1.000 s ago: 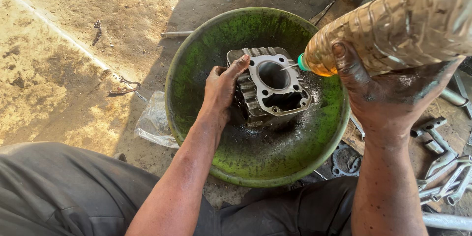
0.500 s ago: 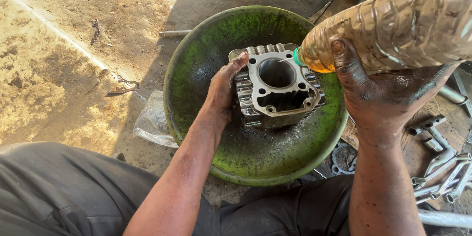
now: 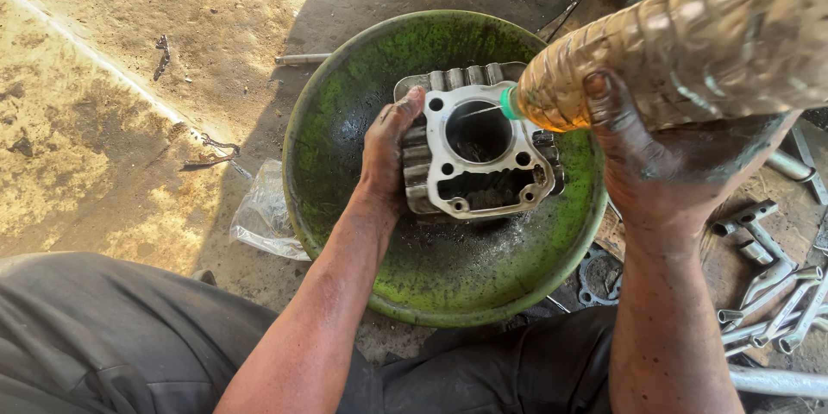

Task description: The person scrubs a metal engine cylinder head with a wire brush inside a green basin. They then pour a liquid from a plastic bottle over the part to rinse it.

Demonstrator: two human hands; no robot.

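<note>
Head view, left hand (image 3: 390, 155) gripping cylinder block (image 3: 479, 151), right hand (image 3: 664, 164) tilting bottle (image 3: 690, 52)

Finned metal engine cylinder block (image 3: 479, 155) is sitting tilted inside a round green basin (image 3: 345, 103), bore and gasket face pointing up, grimy and wet. The left hand (image 3: 388, 151) is gripping its finned left side, thumb resting on the top edge. A clear ribbed plastic bottle (image 3: 681, 52) of amber liquid is lying nearly horizontal in the right hand (image 3: 664, 164), its green neck hanging just over the bore, a thin stream running in.
</note>
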